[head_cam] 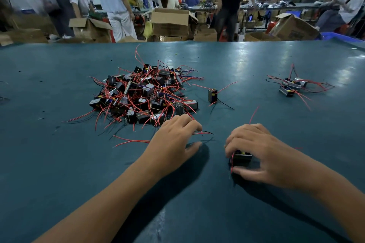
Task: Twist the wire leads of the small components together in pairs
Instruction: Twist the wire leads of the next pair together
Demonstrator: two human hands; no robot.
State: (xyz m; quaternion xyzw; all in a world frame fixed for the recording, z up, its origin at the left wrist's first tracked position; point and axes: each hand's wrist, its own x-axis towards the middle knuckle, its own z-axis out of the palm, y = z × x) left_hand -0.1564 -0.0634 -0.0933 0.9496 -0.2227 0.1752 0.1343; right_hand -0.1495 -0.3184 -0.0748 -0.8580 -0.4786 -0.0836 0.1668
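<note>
Head view: our right hand grips one component near the pile, left hand fingers curled over loose leads; we should pair ends evenly before twisting.

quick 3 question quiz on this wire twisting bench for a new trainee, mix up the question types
1. True or false: the right hand holds a small black component against the table.
2. Multiple choice: the big pile of components lies A) ahead of the left hand, B) to the right of the right hand, C) in a cardboard box.
3. Fill in: one lone component stands between the big pile and the small ____ of components at far right.

Key: 1 true; 2 A; 3 group.
</note>
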